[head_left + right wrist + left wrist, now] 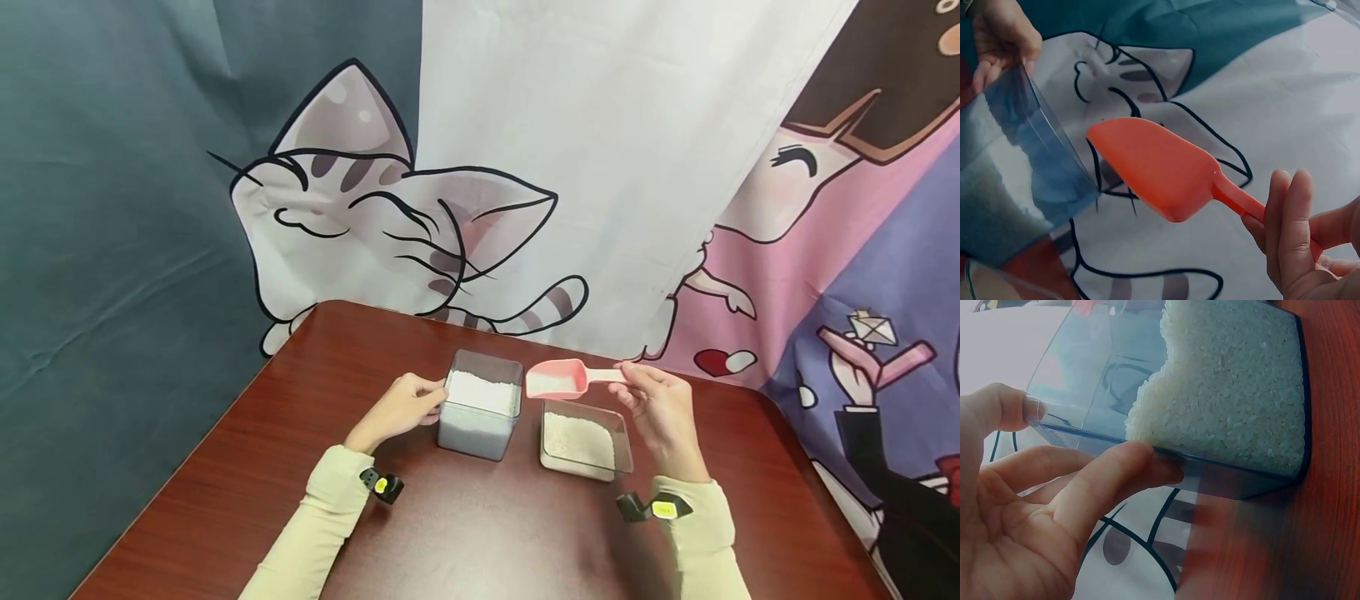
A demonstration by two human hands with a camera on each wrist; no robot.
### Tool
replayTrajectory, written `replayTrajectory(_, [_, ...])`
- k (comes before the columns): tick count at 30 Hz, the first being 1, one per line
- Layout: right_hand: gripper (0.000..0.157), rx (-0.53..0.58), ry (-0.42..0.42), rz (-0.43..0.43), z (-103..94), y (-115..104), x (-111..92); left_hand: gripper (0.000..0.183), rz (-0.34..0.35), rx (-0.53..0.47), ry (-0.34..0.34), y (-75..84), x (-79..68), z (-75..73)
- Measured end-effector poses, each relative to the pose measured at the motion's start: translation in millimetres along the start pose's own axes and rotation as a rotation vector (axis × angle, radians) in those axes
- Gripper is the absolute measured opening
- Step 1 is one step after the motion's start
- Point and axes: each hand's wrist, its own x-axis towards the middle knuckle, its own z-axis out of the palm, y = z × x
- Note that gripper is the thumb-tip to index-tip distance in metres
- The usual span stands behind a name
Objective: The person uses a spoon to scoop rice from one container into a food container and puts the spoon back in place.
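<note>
Scoop (1157,169), pink: in the air, lip just right of the tall box, seen above the far edge of the low box. White matter in its bowl, probably rice.
Right hand (663,417): fingers pinching the scoop handle; two of them nearly straight.
Tall box (472,442), clear, bluish: on the worktop (480,533), left of the low box; holds rice (483,393), heaped unevenly.
Left hand (405,410): fingers pinching the left side of the tall box, near its rim.
Low box (625,454), clear: right; holds off-white grain (577,442), likely rice too.

Handling, as judged: the step looks like scooping loose grain between boxes. Bowl best level, path short and slow; lip well inside a rim before any tilt, since grains here scatter easily. Left fingers best steady the tall box without pulling it over.

Markings: yellow patches on the left wrist camera (384,486) and right wrist camera (652,507), too small to read. No legible brand or label on boxes or scoop. Printed cloth (637,125), far side: cartoon figures, no readable writing.
</note>
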Motion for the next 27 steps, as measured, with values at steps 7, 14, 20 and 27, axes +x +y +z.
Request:
replayTrajectory(7, [0.010, -0.127, 0.025, 0.008, 28.8, 6.1, 9.8, 0.036, 0.010, 0.007, 0.015, 0.1, -0.3, 0.6])
replayTrajectory(14, [0.013, -0.203, 0.003, -0.019, 48.7, 12.0, 16.1, 0.037, 0.005, 0.014, 0.012, 1.1, -1.1, 2.5])
replayTrajectory(20, [0.018, -0.401, 0.007, -0.072, 61.9, 15.1, 19.9, 0.037, -0.001, 0.019, 0.021, 0.1, 0.1, 1.7])
replayTrajectory(27, [0.022, -0.579, -0.033, -0.173, 78.4, 21.3, 24.6, 0.036, -0.012, 0.024, 0.022, -0.1, 0.8, 1.4])
